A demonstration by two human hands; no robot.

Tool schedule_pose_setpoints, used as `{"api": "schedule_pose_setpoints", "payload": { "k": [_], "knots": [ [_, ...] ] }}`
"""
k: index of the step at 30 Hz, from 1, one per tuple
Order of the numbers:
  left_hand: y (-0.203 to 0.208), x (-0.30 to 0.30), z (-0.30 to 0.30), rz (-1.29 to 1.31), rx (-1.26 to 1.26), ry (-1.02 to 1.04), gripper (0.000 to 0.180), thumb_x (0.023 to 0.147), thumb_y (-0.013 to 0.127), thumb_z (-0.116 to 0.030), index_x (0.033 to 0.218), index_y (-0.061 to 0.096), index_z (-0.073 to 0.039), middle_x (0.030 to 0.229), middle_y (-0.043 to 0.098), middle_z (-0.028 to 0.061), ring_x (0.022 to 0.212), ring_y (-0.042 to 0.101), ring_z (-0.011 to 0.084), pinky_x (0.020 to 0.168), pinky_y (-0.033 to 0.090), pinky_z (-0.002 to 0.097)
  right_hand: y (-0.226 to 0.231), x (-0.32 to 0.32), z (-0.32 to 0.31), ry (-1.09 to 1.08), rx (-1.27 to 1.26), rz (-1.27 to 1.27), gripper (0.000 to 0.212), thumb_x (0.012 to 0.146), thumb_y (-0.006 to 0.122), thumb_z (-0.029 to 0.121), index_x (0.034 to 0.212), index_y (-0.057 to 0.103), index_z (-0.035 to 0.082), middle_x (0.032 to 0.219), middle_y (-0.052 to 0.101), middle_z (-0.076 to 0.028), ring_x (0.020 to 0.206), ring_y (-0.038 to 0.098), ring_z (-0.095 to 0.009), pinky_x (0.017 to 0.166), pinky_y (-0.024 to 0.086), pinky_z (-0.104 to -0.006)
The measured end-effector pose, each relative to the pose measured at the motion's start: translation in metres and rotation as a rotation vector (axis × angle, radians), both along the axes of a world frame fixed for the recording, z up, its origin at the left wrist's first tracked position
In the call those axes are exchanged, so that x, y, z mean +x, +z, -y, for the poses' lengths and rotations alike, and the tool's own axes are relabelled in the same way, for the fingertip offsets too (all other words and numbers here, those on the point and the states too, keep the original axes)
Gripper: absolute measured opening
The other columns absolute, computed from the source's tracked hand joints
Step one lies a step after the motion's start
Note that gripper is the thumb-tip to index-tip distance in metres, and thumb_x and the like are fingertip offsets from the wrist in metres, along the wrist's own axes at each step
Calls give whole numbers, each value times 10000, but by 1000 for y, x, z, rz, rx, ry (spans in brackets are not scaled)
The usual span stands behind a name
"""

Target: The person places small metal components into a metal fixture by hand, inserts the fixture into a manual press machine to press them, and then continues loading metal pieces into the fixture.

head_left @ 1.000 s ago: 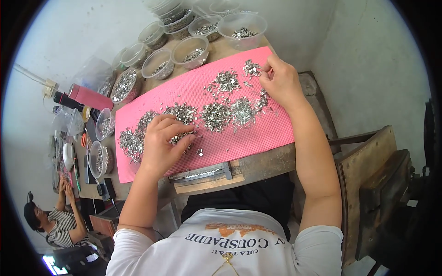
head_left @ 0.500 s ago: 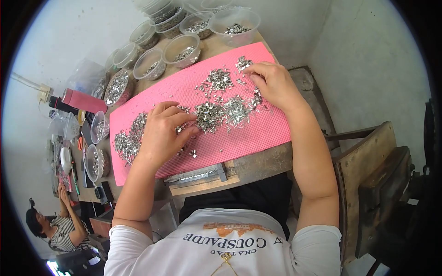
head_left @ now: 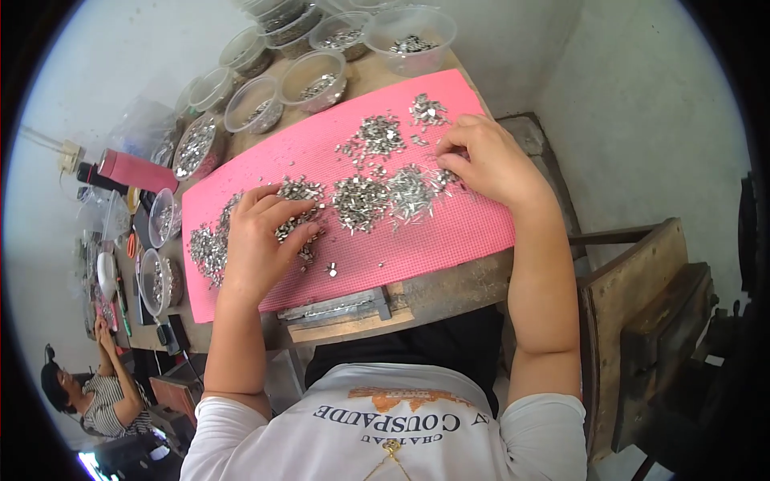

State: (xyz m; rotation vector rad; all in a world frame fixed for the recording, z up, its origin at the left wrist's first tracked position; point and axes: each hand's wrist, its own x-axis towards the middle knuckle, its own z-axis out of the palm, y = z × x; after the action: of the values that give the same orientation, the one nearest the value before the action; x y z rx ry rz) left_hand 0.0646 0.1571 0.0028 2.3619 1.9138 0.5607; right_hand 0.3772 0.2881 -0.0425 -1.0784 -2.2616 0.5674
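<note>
Small shiny metal pieces lie in several piles on a pink textured mat [head_left: 433,240]. My left hand [head_left: 261,232] rests over the left piles, fingers bent and spread, with thumb and forefinger apart beside a heap of metal pieces [head_left: 301,190]. Part of that heap is hidden under the hand. At the mat's right side, my right hand [head_left: 489,160] has its thumb and fingers drawn together just above a small cluster of pieces [head_left: 451,178]. Whatever sits between those fingertips is too small to name. Between the hands lie a pile of short metal pieces [head_left: 359,202] and a pile of thin slivers [head_left: 411,195].
Clear plastic bowls [head_left: 409,44] of metal bits line the table's far and left edges. A pink bottle [head_left: 136,170] lies at the left. A metal strip [head_left: 333,306] is at the front edge. Another person [head_left: 104,393] sits at the lower left.
My left hand has moved left, away from the middle pile. My right hand has come down from the small far-right pile to the cluster near the slivers.
</note>
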Motion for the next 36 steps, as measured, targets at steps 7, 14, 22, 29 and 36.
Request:
{"api": "schedule_pose_setpoints", "payload": {
  "k": [7, 14, 22, 29, 36],
  "knots": [
    [2, -6, -33, 3, 5, -54, 300, 801, 854, -233, 1077, 811, -122, 1011, 771, 94, 1155, 634, 352, 979, 504, 482, -13, -6, -1, -30, 102, -12, 128, 909, 692, 67, 920, 615, -35, 894, 657, -156, 930, 630, -362, 859, 495, -445],
    [-6, -4, -67, -23, -49, -114, 259, 810, 841, -230, 1045, 816, -122, 990, 776, 79, 1118, 649, 326, 981, 513, 472, -2, -17, 2, -134, 5, -214, 128, 973, 651, 88, 1019, 605, -22, 894, 674, -181, 842, 666, -350, 783, 515, -431],
    [-13, 18, -71, -89, 35, -202, 200, 840, 808, -206, 1030, 811, -146, 989, 771, 38, 1096, 656, 283, 971, 494, 457, -6, -17, -2, -150, 42, -215, 158, 983, 641, 70, 1113, 682, -10, 960, 735, -180, 875, 727, -325, 791, 551, -402],
    [-18, 40, -82, -156, 37, -230, 174, 850, 801, -168, 1019, 809, -129, 951, 755, 65, 1066, 663, 293, 932, 523, 450, -7, -10, -6, -82, 52, -235, 121, 928, 710, 90, 1010, 748, 10, 948, 747, -165, 888, 726, -336, 808, 563, -431],
    [-19, 38, -80, -84, -74, -238, 158, 855, 780, -115, 1010, 798, -98, 924, 768, 94, 919, 702, 312, 843, 556, 430, 2, 1, 1, -64, -122, -213, 130, 872, 726, 51, 982, 768, -4, 849, 729, -161, 801, 705, -340, 782, 569, -417]
  ]
}}
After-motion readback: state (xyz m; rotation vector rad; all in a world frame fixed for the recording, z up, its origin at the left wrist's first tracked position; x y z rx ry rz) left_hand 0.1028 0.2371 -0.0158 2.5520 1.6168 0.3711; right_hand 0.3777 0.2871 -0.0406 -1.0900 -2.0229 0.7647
